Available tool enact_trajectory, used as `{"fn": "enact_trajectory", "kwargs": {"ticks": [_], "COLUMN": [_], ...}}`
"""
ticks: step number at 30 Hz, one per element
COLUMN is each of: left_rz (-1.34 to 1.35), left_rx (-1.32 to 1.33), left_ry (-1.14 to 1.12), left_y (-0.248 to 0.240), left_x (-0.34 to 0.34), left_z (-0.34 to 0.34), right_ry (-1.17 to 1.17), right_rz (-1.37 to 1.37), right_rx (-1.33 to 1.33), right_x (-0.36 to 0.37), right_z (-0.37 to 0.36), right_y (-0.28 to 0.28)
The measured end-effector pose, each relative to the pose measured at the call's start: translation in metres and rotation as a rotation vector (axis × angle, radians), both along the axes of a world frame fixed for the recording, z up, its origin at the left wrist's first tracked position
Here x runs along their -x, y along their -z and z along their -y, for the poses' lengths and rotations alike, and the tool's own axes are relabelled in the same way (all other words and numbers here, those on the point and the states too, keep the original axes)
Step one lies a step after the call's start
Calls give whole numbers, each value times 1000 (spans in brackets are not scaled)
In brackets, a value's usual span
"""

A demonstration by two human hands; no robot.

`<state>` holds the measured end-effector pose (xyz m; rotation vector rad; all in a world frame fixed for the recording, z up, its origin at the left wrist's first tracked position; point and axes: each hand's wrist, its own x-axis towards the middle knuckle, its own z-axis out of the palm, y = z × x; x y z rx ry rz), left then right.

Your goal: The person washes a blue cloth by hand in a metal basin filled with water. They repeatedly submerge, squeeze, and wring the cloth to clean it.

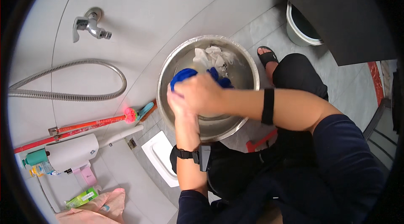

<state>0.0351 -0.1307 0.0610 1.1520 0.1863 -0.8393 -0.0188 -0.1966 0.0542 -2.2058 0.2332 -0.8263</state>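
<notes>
A round metal basin (248, 62) stands on the floor in front of me, with water in it. Over its left part my two hands are pressed together around a bunched blue cloth (184, 74). My right hand (204, 91) is closed on top, slightly blurred by motion. Beneath and to the left, my left hand (178, 103) is closed too, its fingers partly covered by the right. More blue fabric shows just beyond the right hand. Some white cloth (214, 57) lies wet and crumpled at the basin's far side, apart from my hands.
A wall tap (94, 26) and a metal hose (84, 96) are at the left. Below them are a brush with a pink head (131, 115) and a white squat toilet (158, 156). A bucket (296, 32) stands far right, beside a dark panel (336, 13).
</notes>
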Motion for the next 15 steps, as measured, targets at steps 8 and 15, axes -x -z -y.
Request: {"fn": "enact_trajectory", "kwargs": {"ticks": [8, 15], "left_rz": [108, -70], "left_rx": [246, 127], "left_ry": [151, 60], "left_y": [18, -7], "left_x": [-17, -3], "left_z": [-23, 4], "right_ry": [29, 302], "right_rz": [61, -238], "right_rx": [-69, -319], "right_x": [2, -29], "right_z": [-8, 72], "right_y": [-6, 15]}}
